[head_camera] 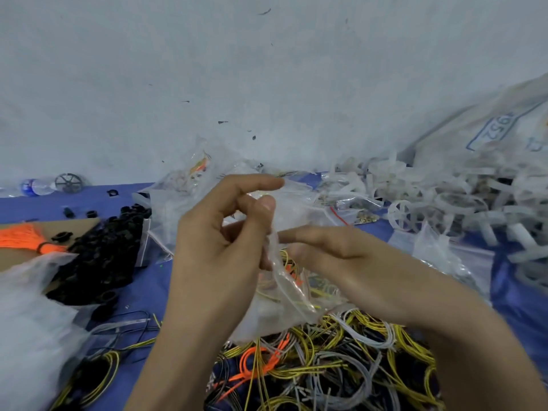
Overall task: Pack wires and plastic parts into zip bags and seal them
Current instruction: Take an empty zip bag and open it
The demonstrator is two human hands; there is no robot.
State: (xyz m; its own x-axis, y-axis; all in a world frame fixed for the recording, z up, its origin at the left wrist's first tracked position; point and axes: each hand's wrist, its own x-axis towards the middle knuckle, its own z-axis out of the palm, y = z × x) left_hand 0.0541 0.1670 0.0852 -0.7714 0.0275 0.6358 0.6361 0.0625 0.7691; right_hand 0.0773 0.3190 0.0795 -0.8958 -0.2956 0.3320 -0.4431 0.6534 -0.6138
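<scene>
Where the view is nearest, a loose pile of yellow, grey, black and orange wires [341, 366] lies on the blue sheet [142, 295]. Just above it, both hands hold up a clear zip bag [284, 280] with a few wires inside. Left hand [216, 250]: thumb and forefinger pinch the bag's upper edge. Right hand [350, 262]: fingers stretched out against the bag; whether it grips cannot be told. Farther: black plastic parts [100, 256] left, white plastic wheels [444, 203] right, grey wall [267, 69] behind.
</scene>
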